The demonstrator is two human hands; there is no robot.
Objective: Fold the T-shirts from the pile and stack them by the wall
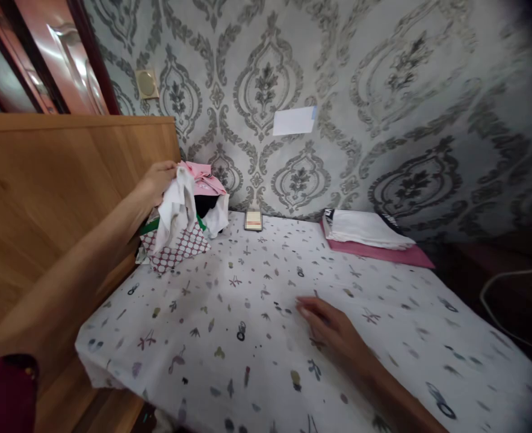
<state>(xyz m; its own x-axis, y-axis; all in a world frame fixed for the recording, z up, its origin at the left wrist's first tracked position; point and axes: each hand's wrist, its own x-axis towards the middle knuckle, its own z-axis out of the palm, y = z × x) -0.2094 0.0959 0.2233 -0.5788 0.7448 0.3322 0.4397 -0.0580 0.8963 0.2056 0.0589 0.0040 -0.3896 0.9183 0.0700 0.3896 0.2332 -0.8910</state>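
So the left grip (160, 180) is pinching a white cloth (178, 201) near its top, and the cloth hangs right below it, long axis roughly upright, draped in front of a dotted cloth (176, 251). Left's clearly the nearer hand: the right grip (327, 322) is loose and empty over the table (257, 376), well apart, with folded whites (365, 228) beyond it, off rightward.
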